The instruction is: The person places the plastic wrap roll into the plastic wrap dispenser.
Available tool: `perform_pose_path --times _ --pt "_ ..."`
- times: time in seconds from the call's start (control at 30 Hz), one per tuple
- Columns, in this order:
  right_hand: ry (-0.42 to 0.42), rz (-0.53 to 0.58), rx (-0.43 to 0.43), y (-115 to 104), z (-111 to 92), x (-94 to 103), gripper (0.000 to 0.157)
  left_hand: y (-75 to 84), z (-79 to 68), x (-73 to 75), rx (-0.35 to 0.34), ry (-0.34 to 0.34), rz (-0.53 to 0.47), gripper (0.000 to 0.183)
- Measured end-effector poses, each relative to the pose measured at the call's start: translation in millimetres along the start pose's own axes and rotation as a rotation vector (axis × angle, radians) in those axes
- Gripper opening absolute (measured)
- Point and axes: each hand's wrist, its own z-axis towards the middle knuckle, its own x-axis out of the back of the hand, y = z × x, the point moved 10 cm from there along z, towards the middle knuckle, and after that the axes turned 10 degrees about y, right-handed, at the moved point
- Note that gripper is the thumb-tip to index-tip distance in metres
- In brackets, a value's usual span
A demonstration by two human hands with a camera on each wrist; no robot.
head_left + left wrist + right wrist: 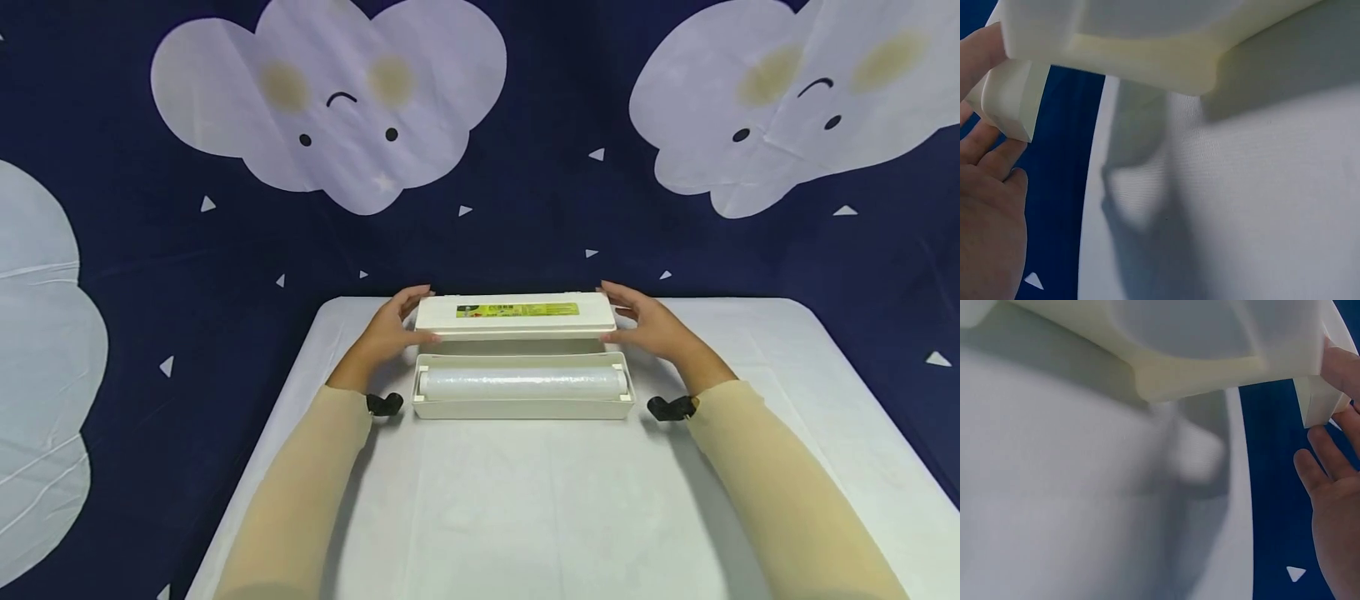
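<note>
A long white lid (pixel 442 317) with a green-and-yellow label (pixel 517 310) is held at its two ends, my left hand (pixel 386 333) at the left end and my right hand (pixel 655 331) at the right. Thumbs lie along the near edge, fingers toward the far side. Just in front of the lid, an open white box (pixel 522 409) on the table contains a clear-wrapped roll of cling film (pixel 522 383). In the wrist views the box's end walls partly cover the lid's ends (pixel 1013 100) (pixel 1319 400). Whether lid and box are joined at the back is hidden.
A white cloth covers the table (pixel 487 500), whose rounded far edge lies close behind the lid. Beyond it hangs a dark blue cloth (pixel 540 208) printed with clouds and small triangles. Black wrist cameras (pixel 385 405) sit beside both ends of the box.
</note>
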Motion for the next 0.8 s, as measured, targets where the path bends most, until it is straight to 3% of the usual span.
perform_pose_path --times 0.27,0.53,0.8 --pt "-0.013 -0.005 -0.010 -15 -15 7.7 0.102 14.5 -15.6 6.3 0.044 0.014 0.053 0.101" --pt "-0.006 -0.012 0.029 -29 -31 10.1 0.100 26.5 -27.8 12.1 -0.018 0.010 0.075 0.098" --pt "-0.005 0.001 0.086 -40 -54 8.0 0.099 29.0 -56.7 11.4 -0.038 -0.003 0.068 0.092"
